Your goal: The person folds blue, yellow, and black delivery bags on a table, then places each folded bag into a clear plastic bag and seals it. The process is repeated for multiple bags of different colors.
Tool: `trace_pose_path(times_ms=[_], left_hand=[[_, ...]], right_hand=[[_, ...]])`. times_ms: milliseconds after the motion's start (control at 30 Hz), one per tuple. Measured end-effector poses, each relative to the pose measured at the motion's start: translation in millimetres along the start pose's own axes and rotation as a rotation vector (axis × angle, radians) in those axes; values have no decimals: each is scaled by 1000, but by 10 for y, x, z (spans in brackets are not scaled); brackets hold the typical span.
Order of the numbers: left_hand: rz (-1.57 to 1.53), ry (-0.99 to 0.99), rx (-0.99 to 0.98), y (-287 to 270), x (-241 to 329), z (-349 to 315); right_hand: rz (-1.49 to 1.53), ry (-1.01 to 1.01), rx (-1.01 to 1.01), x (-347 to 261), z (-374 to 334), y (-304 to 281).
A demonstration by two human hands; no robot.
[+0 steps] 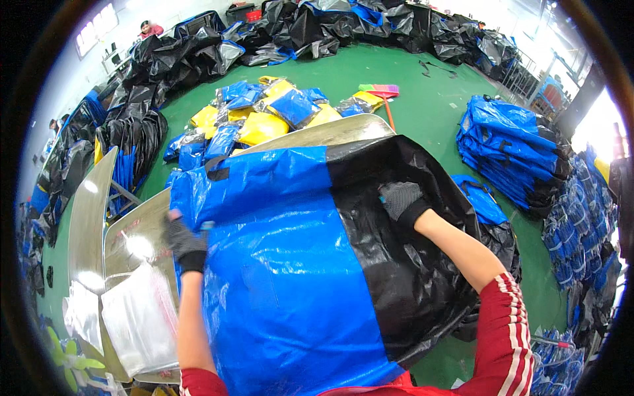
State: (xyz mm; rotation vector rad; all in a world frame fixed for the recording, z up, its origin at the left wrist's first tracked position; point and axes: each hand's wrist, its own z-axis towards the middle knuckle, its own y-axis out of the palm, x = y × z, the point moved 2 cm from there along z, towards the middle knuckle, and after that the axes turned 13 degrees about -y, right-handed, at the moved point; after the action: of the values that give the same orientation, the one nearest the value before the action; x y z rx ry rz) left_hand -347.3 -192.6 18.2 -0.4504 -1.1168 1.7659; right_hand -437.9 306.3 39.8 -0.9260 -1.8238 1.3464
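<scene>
A large blue and black woven plastic bag point(290, 264) lies spread over a shiny metal table point(135, 237) in front of me. My left hand point(185, 243), in a dark glove, grips the bag's blue left edge. My right hand point(401, 200), also gloved, presses flat on the black part near its far end, fingers spread. Red sleeves with white stripes cover my upper arms.
Clear plastic sleeves point(135, 320) lie on the table at lower left. A heap of yellow and blue packed bags point(264, 119) sits on the green floor beyond. Folded blue bags point(508, 148) are stacked at right. Black bags point(317, 30) line the back. A person point(150, 28) sits far left.
</scene>
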Motion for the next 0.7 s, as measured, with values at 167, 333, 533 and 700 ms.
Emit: trace_pose_path(times_ms=[167, 333, 533, 700], left_hand=[[-528, 1028, -392, -240, 1875, -755], [-581, 975, -438, 298, 1981, -756], [-307, 527, -310, -19, 122, -476], [13, 331, 642, -1555, -619, 484]], right_hand=[[-308, -211, 731, -179, 487, -1214], [-203, -315, 472, -332, 134, -1540], [-96, -508, 91, -470, -1234, 115], [-125, -586, -11, -659, -1118, 17]])
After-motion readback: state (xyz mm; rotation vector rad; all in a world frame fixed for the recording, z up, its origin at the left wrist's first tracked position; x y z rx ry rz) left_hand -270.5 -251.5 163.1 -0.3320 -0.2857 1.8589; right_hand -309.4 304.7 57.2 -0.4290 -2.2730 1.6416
